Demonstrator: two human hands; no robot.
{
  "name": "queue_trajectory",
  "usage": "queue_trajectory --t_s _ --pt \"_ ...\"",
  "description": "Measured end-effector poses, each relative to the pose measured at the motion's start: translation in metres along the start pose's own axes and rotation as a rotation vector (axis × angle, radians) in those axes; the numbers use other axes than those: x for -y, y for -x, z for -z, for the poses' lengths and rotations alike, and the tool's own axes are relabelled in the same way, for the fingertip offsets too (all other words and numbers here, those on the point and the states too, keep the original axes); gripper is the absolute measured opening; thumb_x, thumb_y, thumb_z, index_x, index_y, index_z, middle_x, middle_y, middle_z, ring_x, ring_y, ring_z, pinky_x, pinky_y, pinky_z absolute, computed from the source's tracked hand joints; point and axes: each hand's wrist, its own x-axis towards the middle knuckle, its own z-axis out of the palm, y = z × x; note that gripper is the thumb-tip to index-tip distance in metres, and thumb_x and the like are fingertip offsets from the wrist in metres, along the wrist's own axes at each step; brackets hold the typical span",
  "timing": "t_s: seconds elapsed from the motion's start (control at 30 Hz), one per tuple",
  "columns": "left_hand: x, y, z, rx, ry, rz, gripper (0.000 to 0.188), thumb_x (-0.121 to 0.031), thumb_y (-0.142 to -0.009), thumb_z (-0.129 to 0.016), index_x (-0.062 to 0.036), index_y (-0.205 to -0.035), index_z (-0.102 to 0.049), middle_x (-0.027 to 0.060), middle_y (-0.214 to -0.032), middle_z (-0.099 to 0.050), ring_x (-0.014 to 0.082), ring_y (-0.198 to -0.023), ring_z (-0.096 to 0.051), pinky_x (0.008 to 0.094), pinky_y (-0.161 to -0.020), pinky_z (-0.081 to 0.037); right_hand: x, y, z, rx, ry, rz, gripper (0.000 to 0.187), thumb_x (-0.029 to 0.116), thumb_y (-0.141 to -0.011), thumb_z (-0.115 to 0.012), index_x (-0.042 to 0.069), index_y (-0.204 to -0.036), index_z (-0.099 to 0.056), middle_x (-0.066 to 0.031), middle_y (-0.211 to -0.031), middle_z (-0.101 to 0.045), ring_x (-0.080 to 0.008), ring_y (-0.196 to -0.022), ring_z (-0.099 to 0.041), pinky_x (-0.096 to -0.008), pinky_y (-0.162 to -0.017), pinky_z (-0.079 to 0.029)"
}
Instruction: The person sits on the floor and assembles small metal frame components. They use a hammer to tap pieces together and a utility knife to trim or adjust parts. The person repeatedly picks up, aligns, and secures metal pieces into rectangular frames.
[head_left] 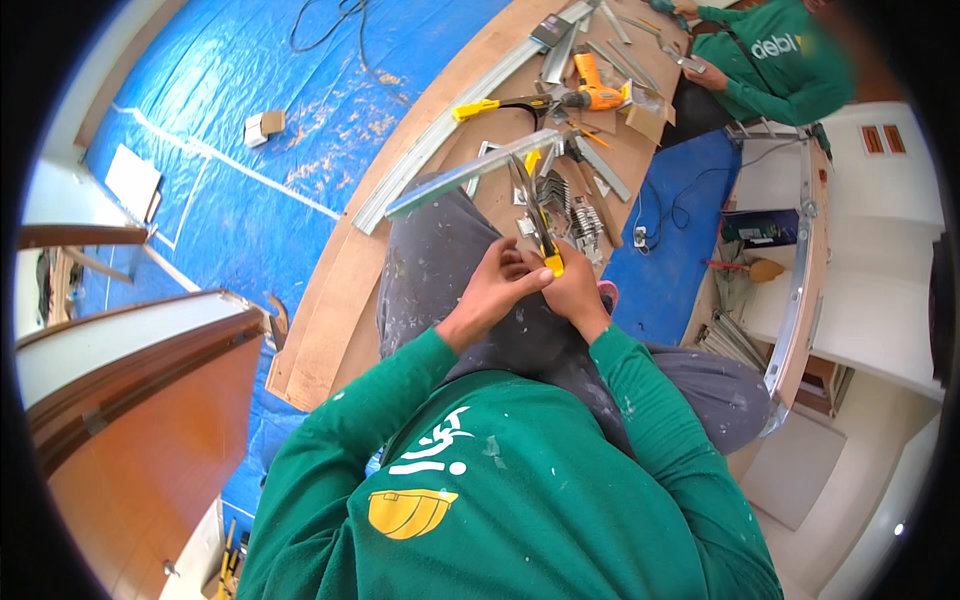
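- Head view: holding a black-and-yellow tool (543, 215) just off centre toward 1 o'clock, with one yellow end pointing back at the belly.
- Gripping it in the right hand (575, 288), curled narrow and partly hidden.
- Reaching that same yellow end with the left hand (492, 290), thumb out and fingers bent; can't tell if clamped on or just touching.
- Got a metal strip (450, 183) at 12 o'clock, slanting over the left knee (425, 225), with the right end by the tool; can't tell if touching.
- Seeing small metal parts (585, 222) right beside the tool, toward 2 o'clock.
- Further out at 1 o'clock: an orange drill (598, 97) on a brown board (330, 290), near an open carton (650, 110).
- Also spotting a long rail (415, 165) at 11, blue sheeting (230, 75) at 10, and a co-worker (765, 75) in green at 2, holding a metal piece (690, 64).
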Motion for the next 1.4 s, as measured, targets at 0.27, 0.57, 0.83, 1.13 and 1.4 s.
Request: queue_trajectory --t_s 0.27,0.57,0.83,1.13,1.4 --pt "-0.019 -0.105 -0.035 0.427 -0.170 -0.033 0.111 -0.050 -0.075 -0.094 0.0013 -0.156 -0.038 0.0135 -0.132 -0.063 0.0240 -0.122 -0.062 0.0398 -0.107 -0.051 -0.018 -0.045 0.019 -0.324 -0.057 0.004 0.040 0.042 -0.095 -0.078 0.004 -0.106 -0.073 -0.0187 -0.089 -0.077 -0.0355 -0.082 -0.075 -0.0431 -0.072 -0.057" --pt "0.083 -0.117 -0.049 0.471 0.298 0.461 0.088 -0.036 -0.087 -0.088 -0.0110 -0.155 -0.038 0.0110 -0.142 -0.056 0.0290 -0.129 -0.058 0.0501 -0.105 -0.051 -0.105 -0.058 -0.024 -0.359 -0.019 -0.407 0.053 0.051 -0.090 -0.078 -0.001 -0.098 -0.074 -0.0185 -0.088 -0.076 -0.0301 -0.081 -0.072 -0.0431 -0.073 -0.056" --pt "0.117 -0.131 -0.048 0.236 0.182 0.604 0.071 -0.035 -0.086 -0.084 -0.0085 -0.144 -0.052 0.0120 -0.129 -0.063 0.0279 -0.115 -0.063 0.0464 -0.095 -0.051 -0.143 -0.062 -0.055 -0.313 -0.140 -0.510 0.053 0.051 -0.091 -0.078 -0.002 -0.097 -0.073 -0.0173 -0.087 -0.075 -0.0286 -0.077 -0.070 -0.0432 -0.071 -0.055" --pt "0.105 -0.135 -0.058 0.099 0.056 0.524 0.061 -0.038 -0.084 -0.085 -0.0063 -0.132 -0.064 0.0116 -0.120 -0.069 0.0262 -0.109 -0.067 0.0418 -0.093 -0.053 -0.184 -0.074 -0.074 -0.340 -0.298 -0.494 0.051 0.049 -0.090 -0.078 -0.001 -0.094 -0.071 -0.0175 -0.082 -0.074 -0.0286 -0.071 -0.068 -0.0435 -0.068 -0.054" --pt "0.103 -0.135 -0.060 0.042 -0.012 0.535 0.068 -0.038 -0.084 -0.086 0.0014 -0.134 -0.062 0.0135 -0.121 -0.069 0.0257 -0.112 -0.068 0.0400 -0.097 -0.053 -0.174 -0.077 -0.071 -0.346 -0.228 -0.472 0.054 0.051 -0.092 -0.078 -0.002 -0.086 -0.070 -0.0143 -0.072 -0.069 -0.0247 -0.062 -0.060 -0.0438 -0.060 -0.049"
